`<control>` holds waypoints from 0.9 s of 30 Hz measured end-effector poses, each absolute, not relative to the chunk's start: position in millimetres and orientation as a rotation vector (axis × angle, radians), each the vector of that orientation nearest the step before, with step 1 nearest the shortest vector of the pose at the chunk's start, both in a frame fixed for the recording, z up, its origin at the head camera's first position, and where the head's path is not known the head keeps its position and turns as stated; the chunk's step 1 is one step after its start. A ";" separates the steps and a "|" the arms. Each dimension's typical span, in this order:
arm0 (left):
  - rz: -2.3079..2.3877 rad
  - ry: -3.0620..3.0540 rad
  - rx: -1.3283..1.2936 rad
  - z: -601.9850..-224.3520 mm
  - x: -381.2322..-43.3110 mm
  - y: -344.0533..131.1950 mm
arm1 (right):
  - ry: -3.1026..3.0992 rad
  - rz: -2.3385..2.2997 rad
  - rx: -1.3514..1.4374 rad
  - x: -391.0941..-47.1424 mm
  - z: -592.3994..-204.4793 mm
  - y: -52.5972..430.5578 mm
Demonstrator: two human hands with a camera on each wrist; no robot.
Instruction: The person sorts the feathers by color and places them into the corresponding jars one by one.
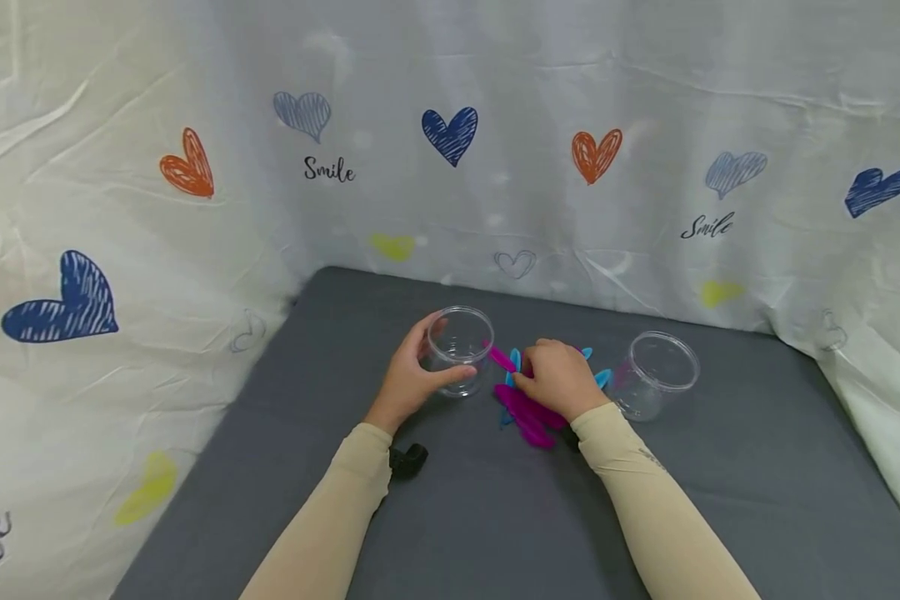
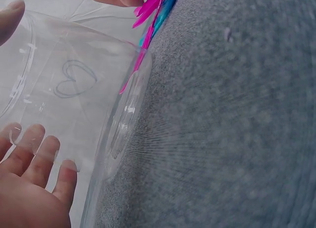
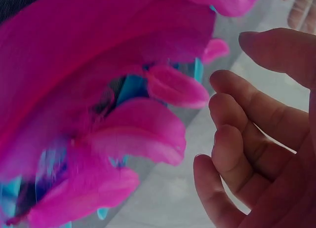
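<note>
My left hand (image 1: 408, 375) holds a clear plastic jar (image 1: 459, 346), thumb on the near side and fingers round the far left side. In the left wrist view the base of this jar (image 2: 94, 109) is at or very near the grey cloth. Right of it lies a loose pile of magenta feathers (image 1: 525, 410) and blue feathers (image 1: 603, 377). Over the pile is my right hand (image 1: 562, 379). The right wrist view shows its thumb and bent fingers (image 3: 256, 102) apart, nothing visible between them, beside the magenta feathers (image 3: 143, 127).
A second clear jar (image 1: 656, 375) stands to the right of the feathers, close to my right wrist. Grey cloth (image 1: 495, 533) covers the table. A white curtain (image 1: 525, 75) printed with hearts hangs behind and along the sides.
</note>
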State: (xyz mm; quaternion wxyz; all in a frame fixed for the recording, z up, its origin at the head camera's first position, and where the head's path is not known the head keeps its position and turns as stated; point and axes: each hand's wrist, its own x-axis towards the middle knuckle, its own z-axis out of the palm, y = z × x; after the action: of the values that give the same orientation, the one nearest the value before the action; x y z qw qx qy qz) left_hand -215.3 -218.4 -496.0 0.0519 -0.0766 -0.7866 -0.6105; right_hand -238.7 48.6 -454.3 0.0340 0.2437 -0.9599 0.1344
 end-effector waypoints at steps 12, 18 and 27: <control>-1.852 -2.390 -0.239 -492.1 -213.5 -220.8 | -2.964 0.297 0.736 -243.0 -462.7 35.1; -1.831 -2.402 -0.231 -491.8 -213.1 -222.1 | -2.981 0.275 0.687 -240.9 -461.4 33.5; -1.813 -2.419 -0.212 -494.9 -215.0 -222.4 | -2.984 0.266 0.617 -242.1 -465.5 32.5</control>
State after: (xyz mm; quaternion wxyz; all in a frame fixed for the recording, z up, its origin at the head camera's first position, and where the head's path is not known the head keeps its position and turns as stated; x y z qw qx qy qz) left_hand -215.0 -222.4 -494.9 0.0555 -0.0699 -0.7970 -0.5974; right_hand -242.1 32.5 -465.5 0.0412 0.2016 -0.9747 0.0868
